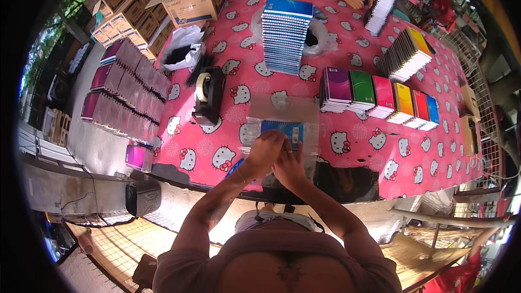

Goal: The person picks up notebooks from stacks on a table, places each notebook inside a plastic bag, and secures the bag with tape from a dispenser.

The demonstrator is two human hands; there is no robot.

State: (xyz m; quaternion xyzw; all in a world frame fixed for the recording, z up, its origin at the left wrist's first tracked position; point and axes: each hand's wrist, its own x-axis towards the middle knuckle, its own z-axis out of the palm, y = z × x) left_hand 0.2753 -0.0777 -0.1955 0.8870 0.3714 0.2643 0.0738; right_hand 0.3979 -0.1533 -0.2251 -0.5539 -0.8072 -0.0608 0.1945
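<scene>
A blue spiral notebook (271, 126) lies on clear plastic wrap (304, 109) near the table's front edge, its spiral edge facing away from me. My left hand (265, 151) is over the notebook's near part, fingers curled inward. Against it, fingertips meeting, my right hand (287, 165) is bent closed at the notebook's lower right. Anything pinched between the fingers is hidden or too small to name. Beside my left forearm lies a blue pen-like object (234, 169), partly covered. A black tape dispenser (209, 97) with a roll of tape stands to the left.
Beyond the notebook rises a tall stack of blue notebooks (285, 38). Several coloured notebook piles (362, 88) line the right. Wrapped purple notebooks (122, 84) are stacked left, cardboard boxes (192, 0) behind. Across the pink table (239, 95), another person's hand (355, 2) rests near more notebooks.
</scene>
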